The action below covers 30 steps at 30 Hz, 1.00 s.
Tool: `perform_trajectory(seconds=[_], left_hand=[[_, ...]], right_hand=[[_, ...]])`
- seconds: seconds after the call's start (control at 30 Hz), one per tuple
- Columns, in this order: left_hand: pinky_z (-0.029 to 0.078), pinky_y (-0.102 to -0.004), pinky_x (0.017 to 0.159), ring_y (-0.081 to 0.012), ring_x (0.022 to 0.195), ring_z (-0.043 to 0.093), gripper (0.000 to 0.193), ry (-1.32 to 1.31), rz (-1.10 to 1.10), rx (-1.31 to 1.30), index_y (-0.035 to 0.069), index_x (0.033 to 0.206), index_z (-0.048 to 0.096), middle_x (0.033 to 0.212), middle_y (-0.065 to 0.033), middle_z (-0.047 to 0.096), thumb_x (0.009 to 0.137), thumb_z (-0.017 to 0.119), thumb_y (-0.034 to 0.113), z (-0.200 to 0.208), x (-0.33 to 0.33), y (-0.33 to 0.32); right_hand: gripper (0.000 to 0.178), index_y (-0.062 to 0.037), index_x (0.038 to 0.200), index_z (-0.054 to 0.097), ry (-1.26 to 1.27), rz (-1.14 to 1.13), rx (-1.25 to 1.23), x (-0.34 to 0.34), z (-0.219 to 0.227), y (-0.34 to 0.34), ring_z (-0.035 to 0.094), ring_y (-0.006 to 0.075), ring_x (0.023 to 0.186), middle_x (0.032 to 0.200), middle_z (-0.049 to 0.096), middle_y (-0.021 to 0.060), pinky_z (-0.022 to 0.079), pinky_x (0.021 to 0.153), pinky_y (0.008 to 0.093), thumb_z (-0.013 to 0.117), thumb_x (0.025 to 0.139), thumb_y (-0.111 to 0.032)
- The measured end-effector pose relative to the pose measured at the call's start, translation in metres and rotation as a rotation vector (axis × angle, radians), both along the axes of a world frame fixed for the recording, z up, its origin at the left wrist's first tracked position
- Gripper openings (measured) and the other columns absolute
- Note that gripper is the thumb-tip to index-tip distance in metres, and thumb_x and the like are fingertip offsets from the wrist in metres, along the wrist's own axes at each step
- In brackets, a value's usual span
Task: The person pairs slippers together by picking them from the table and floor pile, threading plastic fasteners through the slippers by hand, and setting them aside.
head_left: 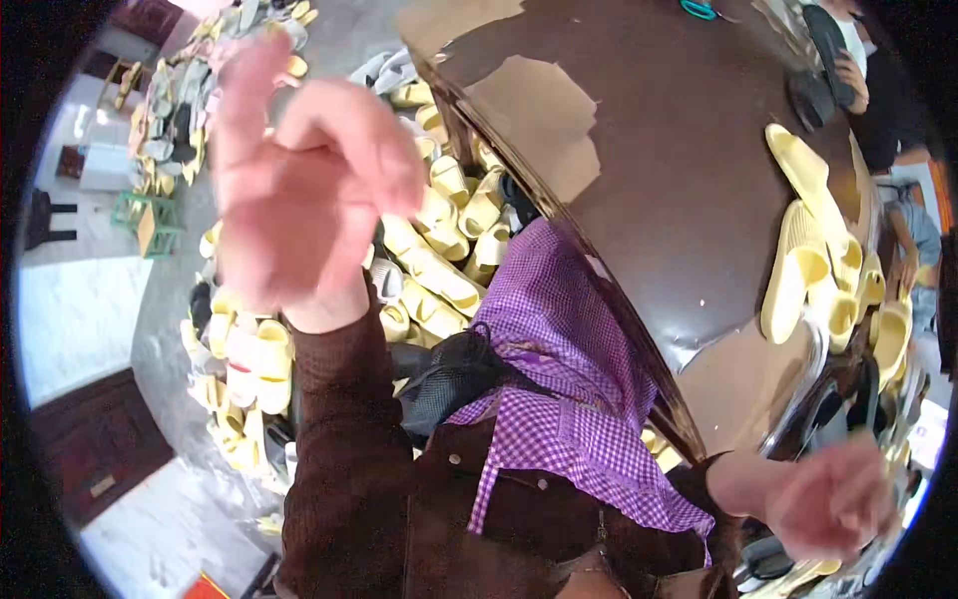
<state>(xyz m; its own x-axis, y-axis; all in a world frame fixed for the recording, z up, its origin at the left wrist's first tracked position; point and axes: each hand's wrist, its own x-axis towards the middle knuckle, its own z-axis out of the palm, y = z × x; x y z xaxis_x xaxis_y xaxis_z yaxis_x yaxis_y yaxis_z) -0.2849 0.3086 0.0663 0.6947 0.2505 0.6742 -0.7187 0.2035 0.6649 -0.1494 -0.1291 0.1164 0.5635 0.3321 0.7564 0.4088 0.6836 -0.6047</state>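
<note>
My left hand (pixel 309 190) is raised at the left, palm showing, with one finger stretched up and the others loosely bent. Nothing is in it, and heaped yellow slippers (pixel 429 270) lie below and beyond it. At the lower right, my right hand (pixel 830 499) is smeared by motion, so its fingers cannot be made out. It is near the slippers on that side, and I see no object in it. Several pale yellow slippers (pixel 798 270) lie on the right part of the brown table (pixel 659 200), some overlapping.
Teal-handled scissors (pixel 701 9) lie at the table's far edge. Across the table a person's hand (pixel 851 80) holds a dark slipper (pixel 826 45). A purple checked apron (pixel 559 290) covers my lap. More slippers and a green stool (pixel 147 225) stand at the left.
</note>
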Motion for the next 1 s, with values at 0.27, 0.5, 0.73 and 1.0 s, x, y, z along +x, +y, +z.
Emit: perform_trajectory(seconds=[0.27, 0.5, 0.73, 1.0], left_hand=[[0.043, -0.0306, 0.052, -0.018, 0.062, 0.055, 0.016, 1.039, 0.562, -0.731, 0.001, 0.089, 0.057, 0.073, -0.0087, 0.058, 0.087, 0.055, 0.016, -0.324, -0.062, 0.084], [0.038, -0.033, 0.046, -0.0191, 0.051, 0.045, 0.015, 1.373, 0.417, -1.195, 0.007, 0.081, 0.054, 0.065, -0.0065, 0.049, 0.086, 0.054, 0.02, -0.551, -0.068, 0.05], [0.046, -0.0385, 0.059, -0.0217, 0.071, 0.051, 0.025, 1.621, 0.582, -1.41, 0.009, 0.099, 0.056, 0.09, -0.0104, 0.052, 0.087, 0.056, 0.031, -0.613, -0.018, 0.041], [0.048, -0.0383, 0.068, -0.024, 0.086, 0.053, 0.047, 1.497, 0.645, -1.325, 0.007, 0.126, 0.047, 0.103, -0.0123, 0.052, 0.088, 0.056, 0.033, -0.63, 0.031, 0.051]], right_hand=[[0.048, -0.0034, 0.119, 0.053, -0.218, -0.301, -1.331, -0.02, -0.123, 0.169, 0.054, 0.0318, 0.104, 0.117, 0.055, 0.0173, 0.042, 0.088, 0.0419, 0.067, 0.073, -0.005], [0.06, -0.0059, 0.123, 0.05, -0.821, -0.377, -1.583, 0.003, -0.161, 0.208, 0.039, 0.0374, 0.123, 0.135, 0.04, 0.0206, 0.03, 0.099, 0.0478, 0.07, 0.067, -0.01], [0.057, -0.0059, 0.118, 0.05, -0.901, -0.355, -1.674, 0.011, -0.164, 0.205, 0.039, 0.0411, 0.119, 0.133, 0.04, 0.0243, 0.03, 0.097, 0.0512, 0.07, 0.065, -0.012], [0.05, -0.0045, 0.106, 0.051, -0.968, -0.321, -1.684, 0.016, -0.168, 0.193, 0.041, 0.0441, 0.115, 0.128, 0.042, 0.0265, 0.031, 0.093, 0.0536, 0.072, 0.062, -0.015]])
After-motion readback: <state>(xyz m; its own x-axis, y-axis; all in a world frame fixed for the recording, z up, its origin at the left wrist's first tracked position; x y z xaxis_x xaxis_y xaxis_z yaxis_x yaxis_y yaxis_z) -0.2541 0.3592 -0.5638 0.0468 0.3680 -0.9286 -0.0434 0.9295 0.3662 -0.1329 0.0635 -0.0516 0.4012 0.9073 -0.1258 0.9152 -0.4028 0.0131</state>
